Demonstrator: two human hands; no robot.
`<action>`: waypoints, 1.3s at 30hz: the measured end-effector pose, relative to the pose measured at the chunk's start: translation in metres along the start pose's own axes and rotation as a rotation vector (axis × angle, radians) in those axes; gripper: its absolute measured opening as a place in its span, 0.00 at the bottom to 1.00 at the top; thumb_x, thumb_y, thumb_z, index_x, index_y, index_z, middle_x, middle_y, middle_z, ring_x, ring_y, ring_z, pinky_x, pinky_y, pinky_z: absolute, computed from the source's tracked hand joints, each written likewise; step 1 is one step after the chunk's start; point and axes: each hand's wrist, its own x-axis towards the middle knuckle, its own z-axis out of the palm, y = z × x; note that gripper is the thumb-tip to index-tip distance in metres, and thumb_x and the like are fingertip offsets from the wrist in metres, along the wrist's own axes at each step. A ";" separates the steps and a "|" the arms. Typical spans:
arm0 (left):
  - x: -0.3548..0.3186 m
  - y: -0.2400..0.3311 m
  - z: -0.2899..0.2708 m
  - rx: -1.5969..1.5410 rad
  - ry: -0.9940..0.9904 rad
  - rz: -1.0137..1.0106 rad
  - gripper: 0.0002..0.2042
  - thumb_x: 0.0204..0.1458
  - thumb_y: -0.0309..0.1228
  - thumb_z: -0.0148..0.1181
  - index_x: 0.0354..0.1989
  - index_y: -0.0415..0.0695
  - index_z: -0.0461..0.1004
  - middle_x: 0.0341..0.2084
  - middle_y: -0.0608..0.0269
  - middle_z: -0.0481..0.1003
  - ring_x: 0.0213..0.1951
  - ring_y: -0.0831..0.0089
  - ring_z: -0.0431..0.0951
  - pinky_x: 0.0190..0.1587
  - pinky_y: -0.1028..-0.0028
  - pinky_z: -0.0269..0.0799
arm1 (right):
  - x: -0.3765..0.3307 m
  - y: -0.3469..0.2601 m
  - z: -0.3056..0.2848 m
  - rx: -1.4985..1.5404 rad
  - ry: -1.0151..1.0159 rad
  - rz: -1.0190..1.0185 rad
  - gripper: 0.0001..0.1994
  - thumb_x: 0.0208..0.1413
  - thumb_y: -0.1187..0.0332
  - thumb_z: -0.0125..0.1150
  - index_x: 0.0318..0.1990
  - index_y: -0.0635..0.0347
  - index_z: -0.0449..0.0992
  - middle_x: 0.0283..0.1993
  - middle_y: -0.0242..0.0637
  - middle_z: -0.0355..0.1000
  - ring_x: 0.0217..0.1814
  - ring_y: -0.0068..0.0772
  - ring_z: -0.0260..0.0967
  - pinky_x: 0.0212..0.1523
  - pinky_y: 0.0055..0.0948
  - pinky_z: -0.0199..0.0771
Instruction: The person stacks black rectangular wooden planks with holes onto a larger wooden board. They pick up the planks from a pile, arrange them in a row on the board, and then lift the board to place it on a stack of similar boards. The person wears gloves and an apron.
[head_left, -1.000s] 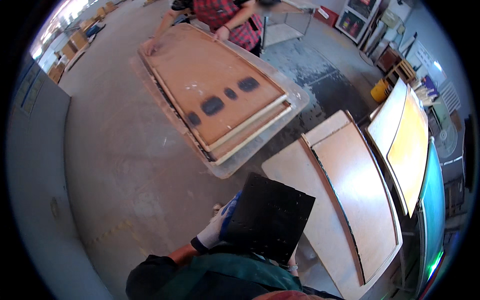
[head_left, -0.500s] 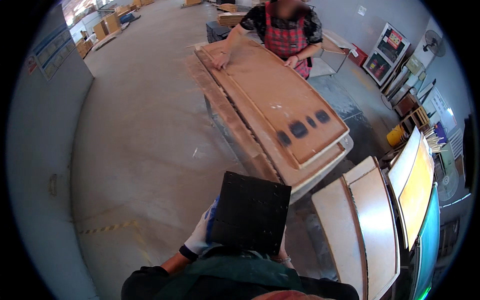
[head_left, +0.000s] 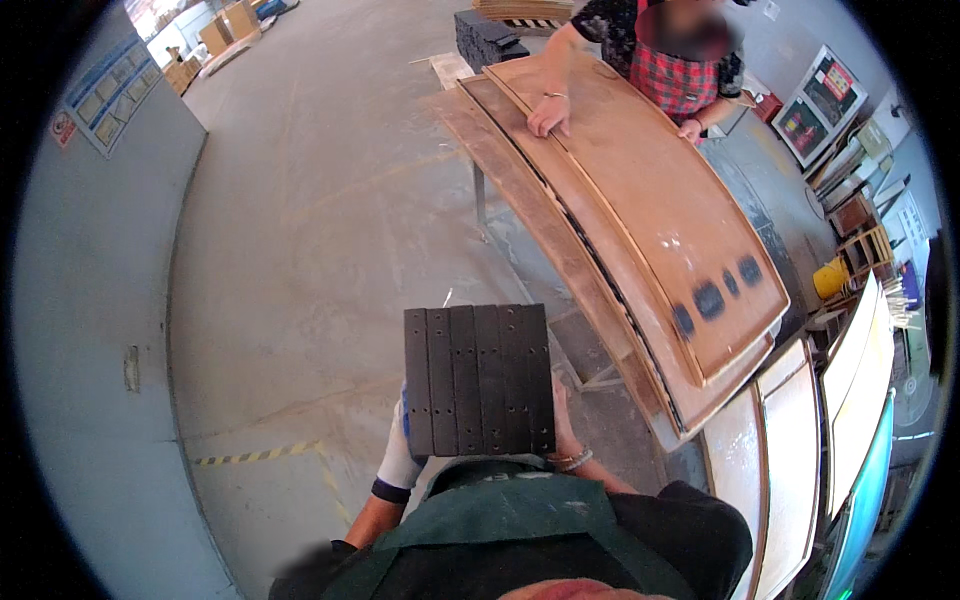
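A squarish stack of black slats or boards (head_left: 480, 380), lined with seams and small holes, is held in front of my body between my two hands. My left hand (head_left: 399, 448), in a white and blue glove, presses against the left side, its fingers partly hidden by the stack. On the other side my bare right hand (head_left: 564, 420), with a bracelet at the wrist, grips the right edge; most of its fingers are out of sight.
Ahead to the right, a co-worker (head_left: 675, 85) in a checked apron leans over long brown panels (head_left: 620, 180) on a stand. Pale panels (head_left: 790, 440) lean at right. A grey wall (head_left: 100, 300) runs along the left. Dark stacked blocks (head_left: 485, 38) sit farther off.
The stack has swung to the left and straightened, so its seams and holes show more plainly. The panels and co-worker now lie farther right. Both hands keep their hold.
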 end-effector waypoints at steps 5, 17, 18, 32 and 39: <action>0.086 -0.001 -0.046 -0.260 0.107 -0.089 0.25 0.63 0.31 0.50 0.68 0.40 0.57 0.59 0.54 0.68 0.59 0.66 0.70 0.59 0.67 0.68 | 0.100 -0.034 0.071 -0.090 -0.057 0.007 0.26 0.69 0.51 0.46 0.63 0.63 0.68 0.55 0.31 0.71 0.53 0.20 0.67 0.51 0.25 0.72; 0.316 0.036 -0.163 -0.780 0.235 -0.150 0.22 0.69 0.40 0.37 0.69 0.46 0.56 0.62 0.58 0.65 0.61 0.63 0.69 0.60 0.59 0.71 | 0.335 -0.096 0.238 -0.099 -0.178 -0.003 0.28 0.69 0.54 0.48 0.70 0.63 0.60 0.70 0.35 0.60 0.69 0.27 0.56 0.69 0.27 0.54; 0.333 0.045 -0.170 -0.807 0.253 -0.166 0.22 0.69 0.40 0.37 0.69 0.45 0.56 0.62 0.57 0.65 0.60 0.63 0.69 0.59 0.59 0.71 | 0.352 -0.097 0.251 -0.097 -0.186 -0.036 0.28 0.69 0.54 0.48 0.69 0.63 0.60 0.70 0.36 0.60 0.69 0.27 0.56 0.69 0.27 0.54; 0.647 0.080 -0.350 -0.222 0.042 -0.129 0.24 0.66 0.33 0.47 0.69 0.44 0.54 0.62 0.56 0.66 0.60 0.64 0.69 0.57 0.61 0.73 | 0.613 -0.114 0.422 0.078 -0.031 -0.007 0.28 0.69 0.53 0.46 0.70 0.61 0.60 0.67 0.33 0.63 0.66 0.25 0.59 0.66 0.27 0.58; 0.834 0.099 -0.398 -0.198 0.036 -0.164 0.24 0.63 0.31 0.53 0.67 0.41 0.58 0.58 0.55 0.70 0.58 0.67 0.72 0.57 0.65 0.72 | 0.778 -0.141 0.488 0.018 0.029 -0.064 0.28 0.69 0.53 0.47 0.70 0.60 0.60 0.68 0.33 0.63 0.66 0.26 0.60 0.66 0.27 0.59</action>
